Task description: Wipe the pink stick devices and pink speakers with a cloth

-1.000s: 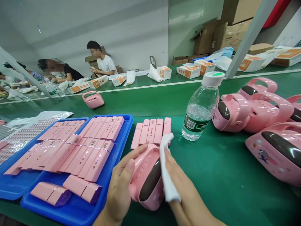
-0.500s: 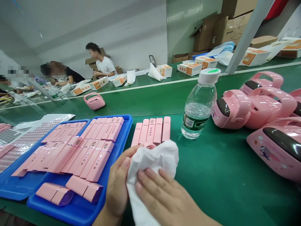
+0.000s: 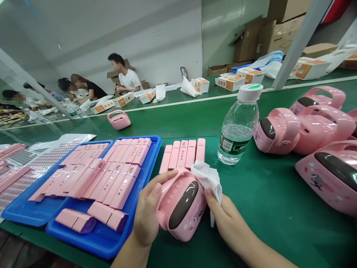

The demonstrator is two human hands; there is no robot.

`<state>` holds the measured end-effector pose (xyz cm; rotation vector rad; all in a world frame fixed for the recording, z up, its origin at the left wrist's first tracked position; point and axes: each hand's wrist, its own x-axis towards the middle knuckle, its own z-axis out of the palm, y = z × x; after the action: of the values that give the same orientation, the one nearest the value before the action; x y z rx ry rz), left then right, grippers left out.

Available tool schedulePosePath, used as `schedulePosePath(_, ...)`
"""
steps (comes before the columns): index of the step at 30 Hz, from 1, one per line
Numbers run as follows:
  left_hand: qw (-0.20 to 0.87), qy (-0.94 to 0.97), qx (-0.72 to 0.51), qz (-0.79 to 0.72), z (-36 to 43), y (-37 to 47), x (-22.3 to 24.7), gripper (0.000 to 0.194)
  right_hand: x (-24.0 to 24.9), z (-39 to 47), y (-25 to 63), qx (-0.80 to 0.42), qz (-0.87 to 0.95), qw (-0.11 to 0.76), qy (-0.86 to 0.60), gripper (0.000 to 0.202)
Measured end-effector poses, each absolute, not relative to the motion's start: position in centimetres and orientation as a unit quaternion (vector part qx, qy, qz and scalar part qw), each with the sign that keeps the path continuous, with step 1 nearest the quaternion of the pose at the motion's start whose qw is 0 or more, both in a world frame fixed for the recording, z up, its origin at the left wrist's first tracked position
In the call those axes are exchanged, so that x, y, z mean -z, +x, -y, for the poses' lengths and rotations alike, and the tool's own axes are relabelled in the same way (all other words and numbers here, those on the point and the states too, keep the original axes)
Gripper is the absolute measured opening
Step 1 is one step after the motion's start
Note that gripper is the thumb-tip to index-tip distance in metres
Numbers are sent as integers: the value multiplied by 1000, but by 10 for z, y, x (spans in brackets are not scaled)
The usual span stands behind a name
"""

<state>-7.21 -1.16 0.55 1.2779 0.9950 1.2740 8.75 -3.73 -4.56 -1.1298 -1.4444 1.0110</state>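
Observation:
My left hand (image 3: 149,208) grips the left side of a pink device with a handle (image 3: 185,208), which has a dark glossy oval panel and printed pictures on its front. A white cloth (image 3: 209,178) is pinched in my right hand (image 3: 223,212) and rests against the device's right edge. Just behind it stand several pink slim cases (image 3: 182,152) in a row. To the left, a blue tray (image 3: 111,243) holds more of these pink cases, two lying in front. A clear water bottle (image 3: 238,126) with a white cap stands to the right, behind my right hand.
Several like pink devices (image 3: 320,126) sit at the right. Another blue tray (image 3: 25,210) and sticker sheets (image 3: 55,156) lie left. Beyond, one small pink device (image 3: 119,121) and white-orange boxes (image 3: 230,82) stand on the green bench. People (image 3: 128,80) sit at the far side.
The cloth has come off the front of the device to its right edge, uncovering the dark panel. My right hand has gone from lying flat on the cloth to pinching it.

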Motion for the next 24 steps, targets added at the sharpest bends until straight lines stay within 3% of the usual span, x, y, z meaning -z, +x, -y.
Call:
schedulePosePath(3, 500, 587, -501, -394, 11, -75, -4, 26, 37, 30, 97, -541, 530, 476, -448, 55)
schedulePosePath(8, 478, 639, -468, -380, 10, -78, -3, 26, 35, 22, 112, -564, 586, 439, -381, 51)
schedulePosePath(12, 415, 642, -501, -406, 20, -74, 0, 30, 40, 21, 117, -556, 626, 431, -337, 66)
schedulePosePath(14, 402, 634, -504, -427, 31, -72, 6, 39, 41, 20, 120, -556, 634, 436, -315, 67)
schedulePosePath(19, 484, 577, -464, -466, 57, -71, 24, 75, 42, 18, 126, -607, 628, 396, -284, 70)
schedulePosePath(24, 463, 578, -459, -490, 58, -66, 26, 73, 44, 19, 125, -638, 608, 402, -248, 73)
